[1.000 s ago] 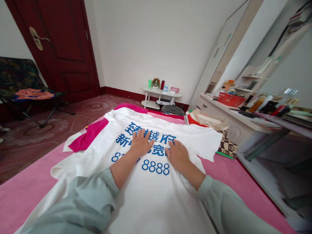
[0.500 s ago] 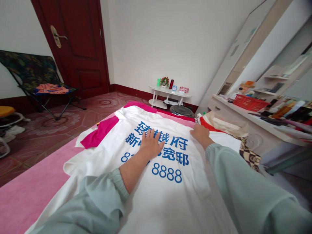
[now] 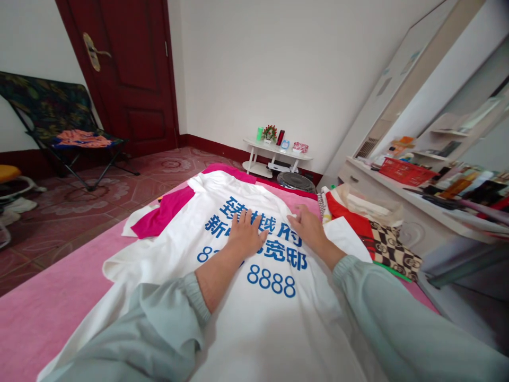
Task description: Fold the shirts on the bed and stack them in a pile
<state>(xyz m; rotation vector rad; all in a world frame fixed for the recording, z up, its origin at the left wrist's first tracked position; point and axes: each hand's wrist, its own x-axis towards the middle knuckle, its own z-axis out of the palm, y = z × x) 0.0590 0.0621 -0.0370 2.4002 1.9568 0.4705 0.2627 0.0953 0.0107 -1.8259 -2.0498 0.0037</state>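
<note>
A white T-shirt [image 3: 258,323] with blue printed characters and digits lies spread over a pink bed cover [image 3: 59,313]. My left hand [image 3: 246,236] rests flat on the print, palm down and fingers apart. Over the upper right of the print is my right hand [image 3: 312,231], its thumb and index finger apart near the shirt's shoulder edge; its other fingers are partly hidden. Magenta cloth [image 3: 163,215] shows beside the left shoulder of the shirt. A white piece of fabric [image 3: 345,239] lies just right of my right forearm.
Beyond the bed stands a small white table [image 3: 254,143] with a flower pot. On the right are a bag with a checked pattern [image 3: 393,246] and a dresser holding a red basket [image 3: 407,171]. A folding chair [image 3: 43,106] stands left, near a dark red door [image 3: 131,69].
My right hand has moved left from the shirt's right edge onto the print, and its fingers have spread. The shirt's upper right edge sits further in, baring pink cover. My left hand stays put.
</note>
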